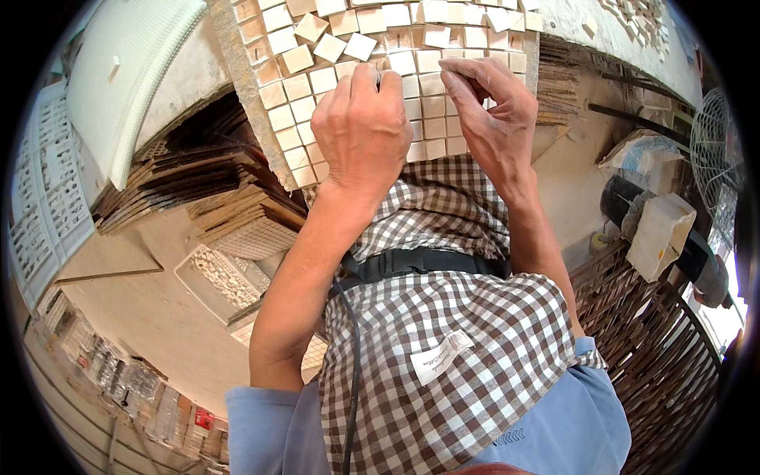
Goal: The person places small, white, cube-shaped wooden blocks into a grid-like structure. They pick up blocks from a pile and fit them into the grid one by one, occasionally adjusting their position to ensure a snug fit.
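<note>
From my remote post I record pale tiles (pixel 303 108) set in rows on a board (pixel 253 99) in front of the checked apron (pixel 419 317), with loose tiles (pixel 329 48) lying askew over the far rows. The left hand (pixel 362 131) is curled over the middle rows; its fingertips are hidden, so I cannot tell whether it grips anything. The right hand (pixel 500 103) has thumb and forefinger close together over the rows; I cannot confirm a tile between them. Risk, in my judgement: a knuckle catching the askew pieces could push neighbours out of line, and pressing a tilted tile could chip its corner
</note>
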Demonstrator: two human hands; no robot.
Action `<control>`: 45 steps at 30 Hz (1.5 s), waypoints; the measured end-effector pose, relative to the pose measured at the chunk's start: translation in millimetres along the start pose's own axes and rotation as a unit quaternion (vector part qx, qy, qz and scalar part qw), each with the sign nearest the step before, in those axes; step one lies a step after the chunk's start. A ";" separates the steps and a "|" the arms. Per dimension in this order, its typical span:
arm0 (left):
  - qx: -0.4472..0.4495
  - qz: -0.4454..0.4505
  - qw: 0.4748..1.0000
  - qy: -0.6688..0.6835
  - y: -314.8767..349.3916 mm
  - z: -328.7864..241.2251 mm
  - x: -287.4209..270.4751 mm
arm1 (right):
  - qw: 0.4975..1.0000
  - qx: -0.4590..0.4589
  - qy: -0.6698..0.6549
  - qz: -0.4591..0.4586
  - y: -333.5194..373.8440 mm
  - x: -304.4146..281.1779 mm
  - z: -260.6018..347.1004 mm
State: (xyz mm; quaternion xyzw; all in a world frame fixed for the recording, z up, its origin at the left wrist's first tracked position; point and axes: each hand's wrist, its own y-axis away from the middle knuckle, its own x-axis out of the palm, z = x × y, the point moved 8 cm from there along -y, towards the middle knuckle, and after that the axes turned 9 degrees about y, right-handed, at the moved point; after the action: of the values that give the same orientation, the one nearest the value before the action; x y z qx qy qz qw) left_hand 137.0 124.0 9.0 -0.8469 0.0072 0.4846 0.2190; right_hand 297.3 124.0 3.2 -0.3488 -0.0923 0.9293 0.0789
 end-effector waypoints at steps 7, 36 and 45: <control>0.036 0.013 0.999 -0.028 -12.5 -5.4 -3.5 | 1.000 0.021 -0.018 -0.001 -3.3 -5.3 -10.4; -0.040 -0.010 0.988 0.147 -23.2 4.7 -9.0 | 0.995 0.003 0.098 -0.034 -33.4 2.4 -1.0; -0.033 -0.035 0.986 0.162 -42.8 3.9 6.0 | 0.994 -0.090 0.055 -0.042 -36.2 4.1 4.2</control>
State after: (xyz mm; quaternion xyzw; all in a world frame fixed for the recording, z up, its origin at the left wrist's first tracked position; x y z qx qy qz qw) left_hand 146.6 165.4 18.0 -0.9208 -0.0034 0.3329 0.2034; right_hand 294.5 159.5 11.9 -0.4006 -0.1851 0.8927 0.0908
